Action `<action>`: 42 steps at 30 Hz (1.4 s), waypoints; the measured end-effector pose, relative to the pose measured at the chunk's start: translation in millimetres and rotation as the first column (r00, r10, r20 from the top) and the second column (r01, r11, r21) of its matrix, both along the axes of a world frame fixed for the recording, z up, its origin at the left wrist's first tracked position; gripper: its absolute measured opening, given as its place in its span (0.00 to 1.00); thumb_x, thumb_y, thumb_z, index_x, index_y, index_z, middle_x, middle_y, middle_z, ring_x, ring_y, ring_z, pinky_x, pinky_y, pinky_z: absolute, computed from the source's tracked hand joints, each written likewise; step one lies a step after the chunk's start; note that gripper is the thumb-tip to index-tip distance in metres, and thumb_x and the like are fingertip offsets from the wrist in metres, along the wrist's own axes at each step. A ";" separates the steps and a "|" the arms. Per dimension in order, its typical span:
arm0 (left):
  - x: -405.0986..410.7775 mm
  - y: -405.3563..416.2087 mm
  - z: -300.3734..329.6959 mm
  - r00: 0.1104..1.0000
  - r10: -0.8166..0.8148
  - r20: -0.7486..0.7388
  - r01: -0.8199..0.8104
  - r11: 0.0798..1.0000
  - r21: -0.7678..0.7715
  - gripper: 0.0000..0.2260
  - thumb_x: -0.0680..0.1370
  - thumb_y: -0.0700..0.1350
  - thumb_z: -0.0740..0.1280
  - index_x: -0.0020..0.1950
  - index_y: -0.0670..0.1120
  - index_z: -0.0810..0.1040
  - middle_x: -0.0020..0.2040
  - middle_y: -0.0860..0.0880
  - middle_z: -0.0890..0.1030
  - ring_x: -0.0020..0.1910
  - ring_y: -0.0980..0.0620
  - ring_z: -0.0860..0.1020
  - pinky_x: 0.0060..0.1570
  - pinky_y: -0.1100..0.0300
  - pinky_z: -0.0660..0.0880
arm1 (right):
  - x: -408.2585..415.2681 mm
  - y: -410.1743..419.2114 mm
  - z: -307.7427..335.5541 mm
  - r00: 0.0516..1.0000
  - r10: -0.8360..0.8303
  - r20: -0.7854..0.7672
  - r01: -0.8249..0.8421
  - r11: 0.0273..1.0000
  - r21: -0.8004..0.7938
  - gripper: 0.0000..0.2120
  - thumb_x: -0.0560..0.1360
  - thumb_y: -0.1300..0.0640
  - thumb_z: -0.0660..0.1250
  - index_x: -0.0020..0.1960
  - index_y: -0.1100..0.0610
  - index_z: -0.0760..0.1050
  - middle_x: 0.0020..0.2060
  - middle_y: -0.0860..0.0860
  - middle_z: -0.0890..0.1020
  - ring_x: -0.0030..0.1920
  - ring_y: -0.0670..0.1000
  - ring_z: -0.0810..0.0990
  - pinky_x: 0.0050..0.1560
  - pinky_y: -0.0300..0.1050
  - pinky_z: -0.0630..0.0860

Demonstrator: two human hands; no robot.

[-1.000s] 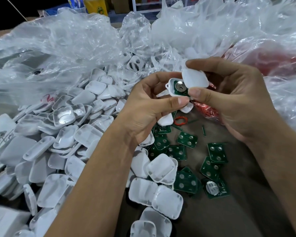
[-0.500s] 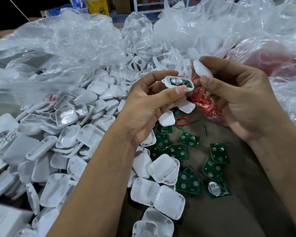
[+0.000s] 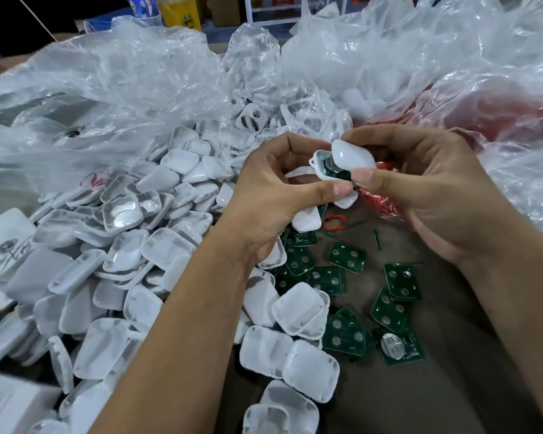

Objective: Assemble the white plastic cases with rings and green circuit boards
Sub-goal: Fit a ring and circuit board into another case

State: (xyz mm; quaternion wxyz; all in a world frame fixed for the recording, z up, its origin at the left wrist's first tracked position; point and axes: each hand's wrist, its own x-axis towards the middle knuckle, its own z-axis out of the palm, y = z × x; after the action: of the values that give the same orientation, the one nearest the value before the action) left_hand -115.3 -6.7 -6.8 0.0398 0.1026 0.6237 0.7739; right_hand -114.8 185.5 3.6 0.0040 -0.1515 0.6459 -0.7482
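My left hand (image 3: 273, 195) pinches a white case half (image 3: 318, 166) that has a green circuit board (image 3: 334, 173) seated inside it. My right hand (image 3: 427, 189) holds a white cover half (image 3: 351, 155) between thumb and fingers, lying tilted over the open case and hiding part of the board. Both hands are raised above the table. One red ring (image 3: 334, 222) lies on the table just below them. Several loose green boards (image 3: 347, 256) are scattered beneath my hands.
A big heap of white case halves (image 3: 123, 255) fills the left of the table, with more (image 3: 290, 368) near the front. Crumpled clear plastic bags (image 3: 138, 89) cover the back. A bag of red rings (image 3: 496, 114) sits at the right. Brown table surface (image 3: 436, 386) shows at the lower right.
My right hand has brought the white cover down from beside the case onto the open case half. My left hand has turned the case a little and kept it in place.
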 end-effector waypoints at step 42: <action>-2.2 2.2 -6.9 0.962 0.112 -0.251 -0.183 0.943 -0.280 0.22 0.63 0.36 0.85 0.50 0.41 0.79 0.44 0.46 0.88 0.43 0.49 0.87 0.44 0.57 0.83 | 3.3 8.2 4.5 0.986 0.008 0.167 -0.035 0.986 0.161 0.24 0.60 0.56 0.80 0.56 0.53 0.87 0.51 0.60 0.87 0.42 0.50 0.79 0.34 0.34 0.75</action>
State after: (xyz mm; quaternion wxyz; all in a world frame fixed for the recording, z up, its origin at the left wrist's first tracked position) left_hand -117.5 -4.4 -13.6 -0.0762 0.1375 0.7402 0.6538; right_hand -111.5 193.7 8.1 0.0783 -0.0950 0.7009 -0.7026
